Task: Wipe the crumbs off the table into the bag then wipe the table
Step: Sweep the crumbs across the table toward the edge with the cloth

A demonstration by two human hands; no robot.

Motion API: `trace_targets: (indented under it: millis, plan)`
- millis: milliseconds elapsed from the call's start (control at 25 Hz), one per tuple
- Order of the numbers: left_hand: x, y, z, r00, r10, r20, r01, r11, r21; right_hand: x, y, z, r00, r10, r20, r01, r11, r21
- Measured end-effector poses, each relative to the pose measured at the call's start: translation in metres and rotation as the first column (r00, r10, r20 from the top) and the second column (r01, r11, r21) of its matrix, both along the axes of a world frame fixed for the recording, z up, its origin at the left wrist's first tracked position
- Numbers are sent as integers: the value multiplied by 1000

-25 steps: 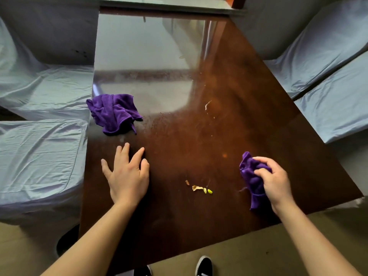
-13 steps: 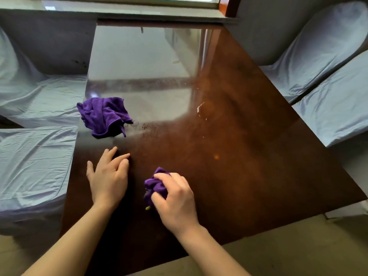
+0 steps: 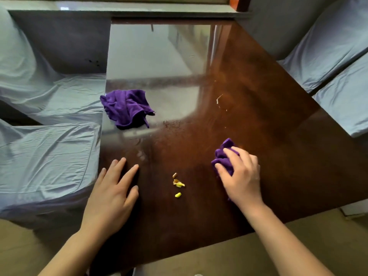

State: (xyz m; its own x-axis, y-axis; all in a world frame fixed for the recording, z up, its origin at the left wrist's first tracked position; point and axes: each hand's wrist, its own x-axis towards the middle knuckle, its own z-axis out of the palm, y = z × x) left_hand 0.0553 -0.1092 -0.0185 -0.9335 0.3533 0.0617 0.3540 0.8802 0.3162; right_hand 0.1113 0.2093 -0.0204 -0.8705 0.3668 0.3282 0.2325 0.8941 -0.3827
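A glossy dark brown table (image 3: 268, 136) fills the view. A small cluster of yellow and tan crumbs (image 3: 177, 184) lies near its front edge, between my hands. My right hand (image 3: 241, 176) presses a bunched purple cloth (image 3: 224, 156) onto the table to the right of the crumbs. My left hand (image 3: 113, 194) rests flat on the table at the left, fingers spread, holding nothing. A second purple cloth (image 3: 126, 108) lies crumpled near the table's left edge. A thin pale scrap (image 3: 219, 99) lies farther back. No bag is in view.
Seats covered in pale blue sheets (image 3: 43, 162) stand along the left edge, and more covered seats (image 3: 326, 56) along the right. A window ledge (image 3: 139, 8) runs behind the far end. Beige floor (image 3: 298, 246) shows below the front edge.
My right hand swept the cloth left across the crumbs toward my left hand, then drew back to the right. The crumbs now lie a little nearer my left hand.
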Motion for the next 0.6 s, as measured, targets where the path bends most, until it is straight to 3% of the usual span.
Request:
trace_targets:
  millis: [200, 360, 480, 600]
  plan:
    - [28, -15, 1, 1000, -10, 2, 10, 999, 51, 6, -104, 6, 967, 253, -38, -255, 964, -79]
    - [55, -20, -3, 999, 27, -24, -26, 999, 32, 5, -144, 22, 842, 533, -85, -531, 788, -312]
    - [62, -21, -5, 999, 47, -28, -46, 999, 26, -27, -118, 37, 939, 299, -172, -341, 725, -598]
    - [62, -22, -7, 997, 68, -33, -66, 996, 53, -68, -81, 44, 975, 159, -155, -222, 719, -659]
